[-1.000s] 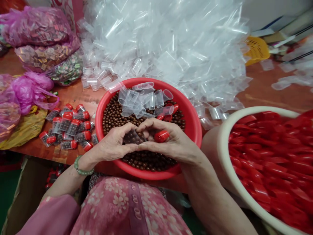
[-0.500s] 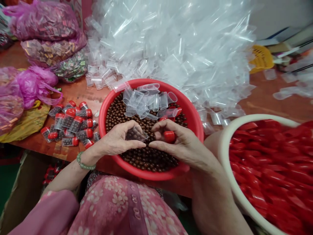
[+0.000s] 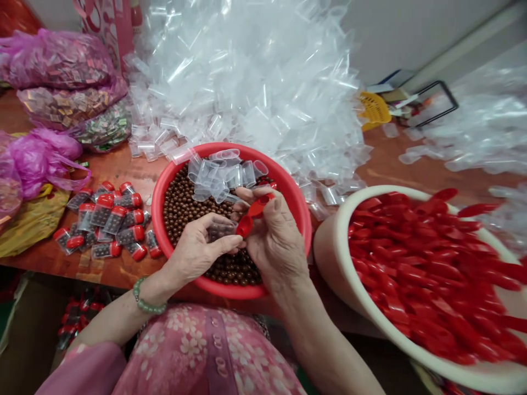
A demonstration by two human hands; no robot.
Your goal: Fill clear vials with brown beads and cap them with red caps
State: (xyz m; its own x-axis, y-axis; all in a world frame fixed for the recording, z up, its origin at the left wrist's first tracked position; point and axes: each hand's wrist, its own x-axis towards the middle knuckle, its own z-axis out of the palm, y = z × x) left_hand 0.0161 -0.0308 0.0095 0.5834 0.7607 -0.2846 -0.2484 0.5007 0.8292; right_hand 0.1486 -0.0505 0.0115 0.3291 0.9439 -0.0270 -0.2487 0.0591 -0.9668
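Note:
My left hand (image 3: 201, 241) is closed round a clear plastic tube (image 3: 220, 229) with brown balls in it. In my right hand (image 3: 275, 236) is a red plastic cap piece (image 3: 255, 211) with a rounded end, held between thumb and fingers. Its lower end meets the open mouth of the tube. Both hands are over a red basin (image 3: 302, 219) of brown chocolate-like balls (image 3: 177, 211). Empty clear tubes (image 3: 218, 173) lie on the balls at the basin's far side.
Filled red-capped tubes (image 3: 113, 214) lie in a heap left of the basin. A cream tub (image 3: 335, 263) of red plastic pieces (image 3: 411, 274) stands at the right. Behind rises a big pile of clear tubes (image 3: 247, 82). Pink bags (image 3: 61, 66) sit at the far left, a yellow basket (image 3: 374, 109) behind right.
The right hand has turned upward, bringing the red piece to the mouth of the tube in the left hand. The view has swung right, showing more of the cream tub.

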